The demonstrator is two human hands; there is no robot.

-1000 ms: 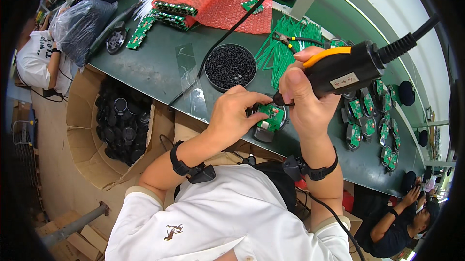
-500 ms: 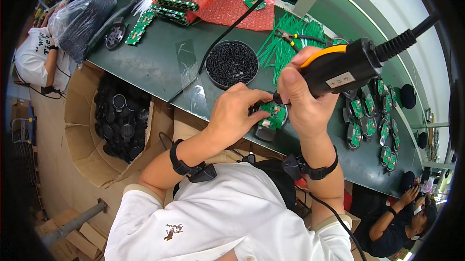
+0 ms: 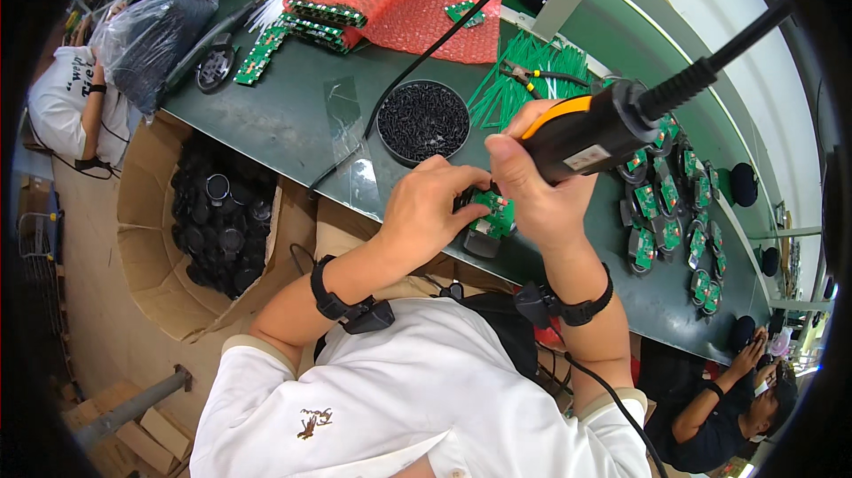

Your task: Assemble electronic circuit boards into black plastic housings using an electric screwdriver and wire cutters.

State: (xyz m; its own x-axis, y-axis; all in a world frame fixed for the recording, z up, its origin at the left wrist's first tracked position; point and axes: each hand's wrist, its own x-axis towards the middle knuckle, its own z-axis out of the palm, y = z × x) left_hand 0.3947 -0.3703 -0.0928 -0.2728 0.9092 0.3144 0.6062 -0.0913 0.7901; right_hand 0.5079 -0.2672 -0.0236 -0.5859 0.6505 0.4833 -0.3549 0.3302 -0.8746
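Observation:
My right hand is wrapped round a black electric screwdriver with an orange strip and a cord at its back end. Its tip is hidden behind my fingers, close over a green circuit board. That board sits in a dark rounded housing at the table's near edge. My left hand grips the housing from the left, thumb on the board and fingers at its far side. Just beyond my hands stands a round dish full of small black screws.
Green cable ties and yellow-black cutters lie farther back. Housings with circuit boards cover the right side. Red bubble wrap and stacked boards lie far left; a carton of black parts stands left. Co-workers sit both sides.
My right hand and the screwdriver have shifted left, closer to my left hand. The board and housing have moved slightly left too. My left hand keeps its grip, almost still.

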